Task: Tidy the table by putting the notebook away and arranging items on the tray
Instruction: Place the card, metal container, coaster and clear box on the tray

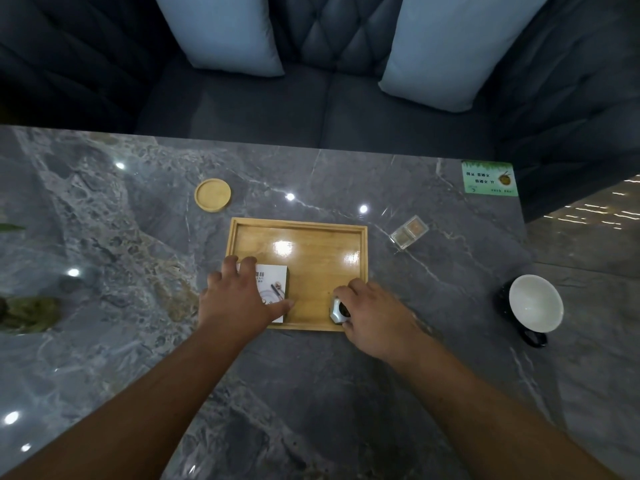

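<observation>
A wooden tray (313, 237) lies in the middle of the grey marble table. My left hand (239, 299) rests flat on a white printed box (275, 284) in the tray's near left corner, fingers spread over its top and sides. My right hand (375, 317) is curled around a small silver faceted object (337, 310) with a dark middle, at the tray's near right corner. No notebook shows in view.
A round wooden coaster (212, 195) lies beyond the tray to the left. To the right are a clear two-part box (408, 232), a dark cup with a white inside (535, 303) and a green card (490, 178). A sofa with two pale cushions stands behind the table.
</observation>
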